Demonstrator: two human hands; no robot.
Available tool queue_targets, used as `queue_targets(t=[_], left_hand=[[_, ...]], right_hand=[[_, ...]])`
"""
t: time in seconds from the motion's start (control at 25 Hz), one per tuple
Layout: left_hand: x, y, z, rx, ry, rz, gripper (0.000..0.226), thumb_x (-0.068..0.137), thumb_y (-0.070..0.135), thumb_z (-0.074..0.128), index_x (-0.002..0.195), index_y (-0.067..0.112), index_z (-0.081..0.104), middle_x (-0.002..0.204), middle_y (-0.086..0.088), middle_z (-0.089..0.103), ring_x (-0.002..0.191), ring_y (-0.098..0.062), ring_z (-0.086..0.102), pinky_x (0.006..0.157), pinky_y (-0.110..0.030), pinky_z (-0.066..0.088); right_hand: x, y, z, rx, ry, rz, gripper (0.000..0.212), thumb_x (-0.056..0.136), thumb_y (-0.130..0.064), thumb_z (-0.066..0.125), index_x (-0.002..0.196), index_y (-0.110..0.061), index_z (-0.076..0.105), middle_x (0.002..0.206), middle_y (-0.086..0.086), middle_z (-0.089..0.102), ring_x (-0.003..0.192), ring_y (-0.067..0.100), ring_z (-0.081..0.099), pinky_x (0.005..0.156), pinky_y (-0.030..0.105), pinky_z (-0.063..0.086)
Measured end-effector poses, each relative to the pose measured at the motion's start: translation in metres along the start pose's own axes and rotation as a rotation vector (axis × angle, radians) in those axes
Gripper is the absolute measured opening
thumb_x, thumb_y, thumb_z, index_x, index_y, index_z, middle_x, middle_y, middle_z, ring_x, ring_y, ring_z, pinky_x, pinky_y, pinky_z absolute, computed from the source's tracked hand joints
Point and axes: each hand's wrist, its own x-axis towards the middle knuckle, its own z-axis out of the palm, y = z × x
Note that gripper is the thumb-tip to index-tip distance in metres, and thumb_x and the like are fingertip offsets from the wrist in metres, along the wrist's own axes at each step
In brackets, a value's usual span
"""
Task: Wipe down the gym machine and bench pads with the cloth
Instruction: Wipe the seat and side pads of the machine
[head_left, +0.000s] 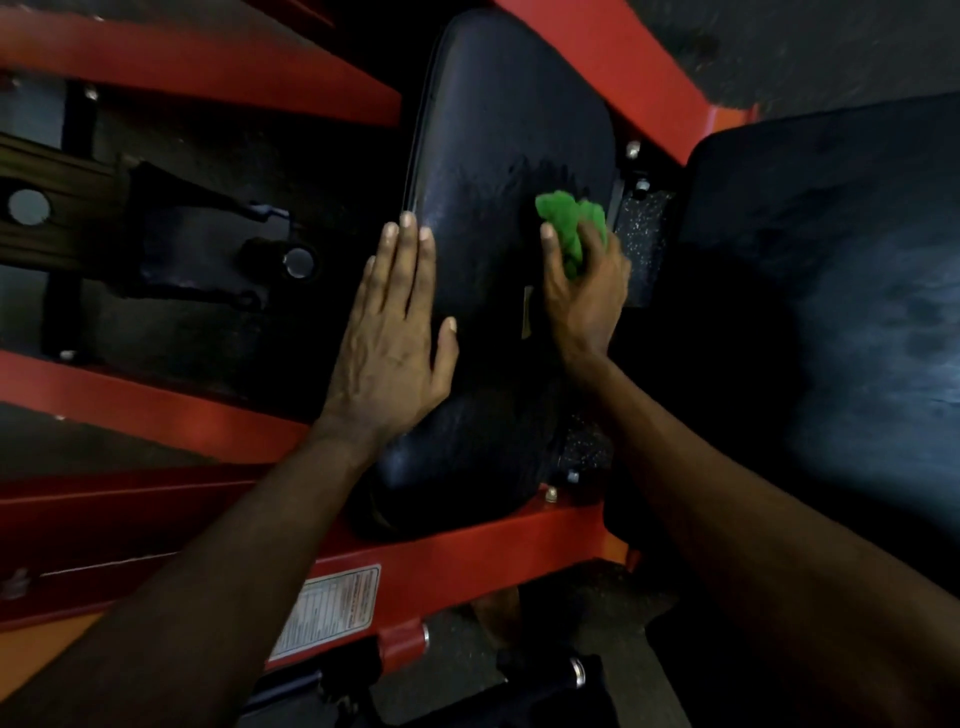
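A: On the black vinyl seat pad (498, 156), the crumpled green cloth (569, 223) is clamped in the right hand (584, 296) for wiping.
B: Beside it, the left hand (389, 338) is laid flat, fingers straight; bracing is presumed.

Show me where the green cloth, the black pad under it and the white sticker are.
green cloth (567, 218), head view, its bunched upper part.
black pad (498, 130), head view, bare upper surface.
white sticker (335, 605), head view, its printed middle.

I'm looking into a gym: a red steel machine frame (467, 540) carries a black vinyl pad (509, 130) at 12 o'clock. A second pad (831, 260) sits at 3 o'clock and a warning label (332, 608) at 6, over speckled rubber flooring (641, 223).
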Motion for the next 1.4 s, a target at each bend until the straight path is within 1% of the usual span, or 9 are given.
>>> queue_targets(t=[0.16, 0.4, 0.56, 0.68, 0.88, 1.0, 1.08, 1.16, 1.4], left_hand=[[0.001, -0.001, 0.0, -0.017, -0.005, -0.001, 0.074, 0.097, 0.023, 0.05, 0.155, -0.008, 0.016, 0.164, -0.026, 0.009, 0.154, -0.035, 0.006, 0.123, -0.05, 0.018], [0.002, -0.003, 0.001, -0.039, 0.002, 0.008, 0.073, 0.097, 0.024, 0.051, 0.154, -0.007, 0.018, 0.164, -0.024, 0.01, 0.154, -0.034, 0.006, 0.123, -0.049, 0.018], [0.0, -0.004, 0.002, -0.047, -0.013, 0.002, 0.073, 0.099, 0.027, 0.048, 0.156, -0.005, 0.016, 0.165, -0.021, 0.008, 0.155, -0.031, 0.004, 0.123, -0.048, 0.019], [0.0, -0.004, 0.001, -0.058, -0.032, -0.007, 0.073, 0.099, 0.028, 0.047, 0.157, -0.002, 0.014, 0.166, -0.018, 0.006, 0.155, -0.029, 0.002, 0.124, -0.047, 0.017], [0.001, -0.004, 0.001, -0.059, -0.026, -0.008, 0.073, 0.098, 0.028, 0.048, 0.156, -0.002, 0.017, 0.166, -0.018, 0.008, 0.155, -0.03, 0.004, 0.124, -0.047, 0.018], [0.0, -0.005, 0.002, -0.055, -0.039, -0.019, 0.074, 0.098, 0.029, 0.048, 0.157, -0.002, 0.016, 0.166, -0.017, 0.007, 0.155, -0.029, 0.002, 0.125, -0.046, 0.016], [0.001, -0.005, 0.002, -0.057, -0.038, -0.013, 0.074, 0.098, 0.029, 0.048, 0.157, -0.002, 0.016, 0.166, -0.017, 0.007, 0.155, -0.029, 0.002, 0.125, -0.045, 0.015], [0.001, -0.006, 0.002, -0.059, -0.036, -0.012, 0.074, 0.099, 0.029, 0.048, 0.157, -0.002, 0.015, 0.166, -0.018, 0.006, 0.155, -0.029, 0.002, 0.125, -0.045, 0.016], [0.001, -0.008, 0.004, -0.071, -0.031, -0.006, 0.074, 0.099, 0.028, 0.048, 0.157, -0.001, 0.013, 0.166, -0.017, 0.005, 0.155, -0.029, 0.001, 0.125, -0.045, 0.015]], right_hand=[[0.044, -0.057, 0.014, -0.058, 0.015, -0.198, 0.046, 0.094, -0.055, 0.053, 0.127, -0.026, 0.067, 0.134, 0.004, 0.062, 0.121, 0.031, 0.056, 0.098, 0.045, 0.046], [0.003, -0.054, 0.004, -0.079, -0.12, -0.556, 0.04, 0.092, -0.045, 0.065, 0.129, -0.029, 0.067, 0.139, 0.008, 0.059, 0.125, 0.032, 0.052, 0.097, 0.045, 0.043], [0.046, -0.099, 0.02, -0.046, -0.032, -0.47, 0.041, 0.091, -0.051, 0.063, 0.124, -0.028, 0.07, 0.143, 0.006, 0.057, 0.129, 0.032, 0.053, 0.099, 0.046, 0.043], [0.067, -0.118, 0.026, -0.065, -0.051, -0.406, 0.045, 0.092, -0.057, 0.059, 0.127, -0.031, 0.068, 0.146, 0.001, 0.054, 0.132, 0.027, 0.05, 0.101, 0.043, 0.04], [0.038, -0.086, 0.011, -0.19, -0.169, -0.764, 0.037, 0.094, -0.05, 0.061, 0.126, -0.034, 0.068, 0.146, 0.002, 0.055, 0.132, 0.035, 0.048, 0.1, 0.044, 0.036], [0.042, -0.083, 0.007, -0.242, -0.254, -0.871, 0.036, 0.096, -0.052, 0.059, 0.127, -0.035, 0.067, 0.146, 0.001, 0.054, 0.131, 0.037, 0.047, 0.1, 0.044, 0.036], [0.06, -0.093, 0.007, -0.267, -0.26, -0.857, 0.038, 0.095, -0.055, 0.058, 0.127, -0.036, 0.067, 0.144, 0.002, 0.056, 0.129, 0.037, 0.047, 0.096, 0.042, 0.036], [0.081, -0.108, 0.01, -0.255, -0.245, -0.742, 0.043, 0.093, -0.058, 0.056, 0.128, -0.034, 0.066, 0.144, 0.004, 0.055, 0.13, 0.036, 0.047, 0.095, 0.039, 0.035], [0.083, -0.098, 0.026, -0.014, -0.062, -0.394, 0.047, 0.091, -0.062, 0.057, 0.126, -0.032, 0.068, 0.144, 0.0, 0.056, 0.134, 0.024, 0.047, 0.106, 0.041, 0.04]])
